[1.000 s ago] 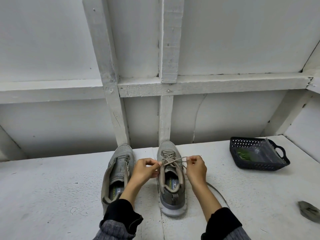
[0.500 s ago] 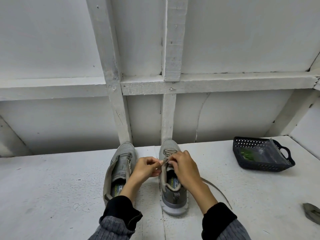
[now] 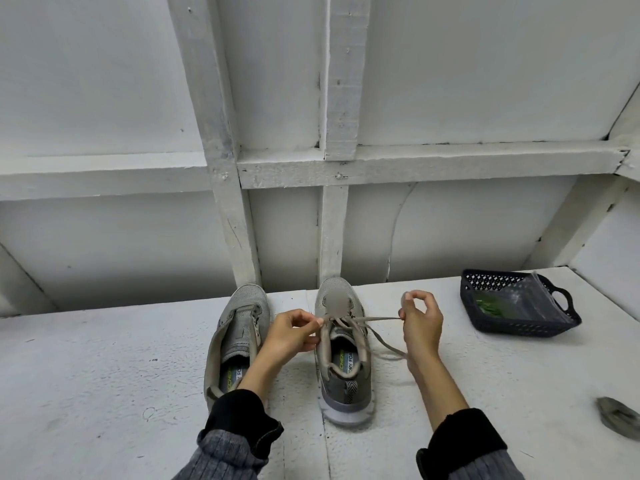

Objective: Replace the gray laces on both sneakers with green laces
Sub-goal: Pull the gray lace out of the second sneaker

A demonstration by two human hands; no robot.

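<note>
Pinching the gray lace (image 3: 375, 319) (right sneaker (image 3: 343, 348)) taut between both hands (image 3: 356, 329).

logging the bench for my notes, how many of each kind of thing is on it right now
gray sneakers: 2 (left sneaker, right sneaker)
gray lace being pulled from the right sneaker, held by the left hand and right hand: 1
dark basket: 1
clear bag with green laces in the basket: 1
gray bundle at the right edge, too cropped to name: 1
total: 6
</note>
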